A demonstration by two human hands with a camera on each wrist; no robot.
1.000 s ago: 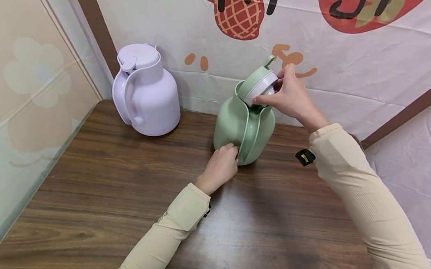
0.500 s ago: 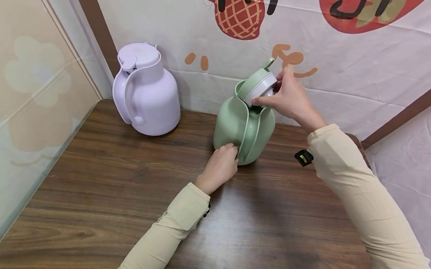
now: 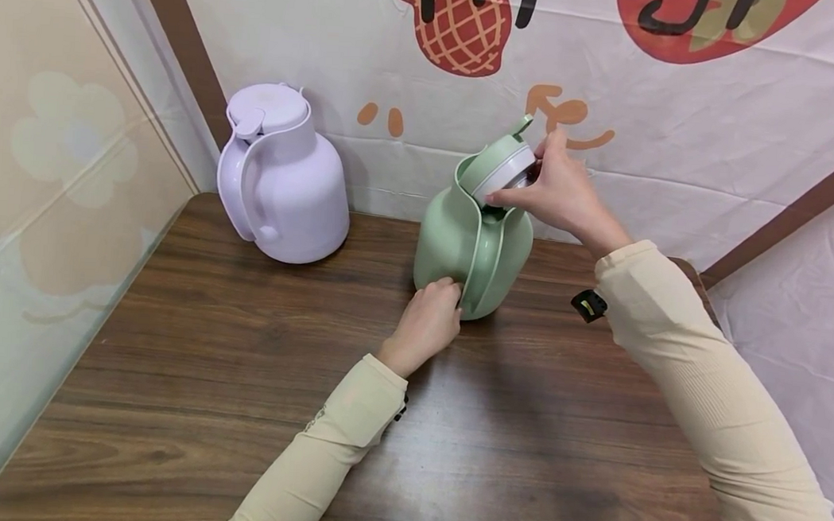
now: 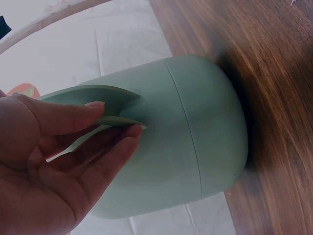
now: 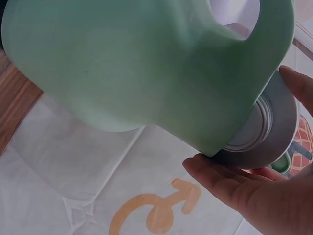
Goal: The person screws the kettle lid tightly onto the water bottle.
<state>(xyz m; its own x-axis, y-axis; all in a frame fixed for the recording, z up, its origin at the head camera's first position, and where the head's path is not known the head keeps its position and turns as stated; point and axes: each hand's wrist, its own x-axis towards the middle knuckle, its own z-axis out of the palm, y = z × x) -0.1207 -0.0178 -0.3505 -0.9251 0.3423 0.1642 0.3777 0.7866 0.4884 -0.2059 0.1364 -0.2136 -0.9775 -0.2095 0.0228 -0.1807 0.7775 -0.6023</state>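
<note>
A pale green vacuum jug (image 3: 450, 243) stands at the back of the table in the head view. Its lid (image 3: 500, 166), green on top with a white lower ring, sits tilted at the jug's mouth. My right hand (image 3: 568, 190) pinches this lid between thumb and fingers; in the right wrist view the lid's grey underside (image 5: 281, 125) shows beside the spout rim. Low on the jug's handle (image 3: 484, 265), my left hand (image 3: 426, 322) has its grip. The left wrist view shows the thumb and fingers on either side of the handle's edge. The jug's inside is hidden.
A lilac jug (image 3: 300, 182) with its lid on stands at the back left of the brown wooden table (image 3: 188, 374). Behind both jugs hangs a printed white cloth (image 3: 676, 133), close to the table's back edge. Another cloth panel (image 3: 72, 152) borders the left side.
The lid has dipped very slightly at the jug's mouth, and my right forearm has shifted a little to the left. My left hand and both jugs keep their places.
</note>
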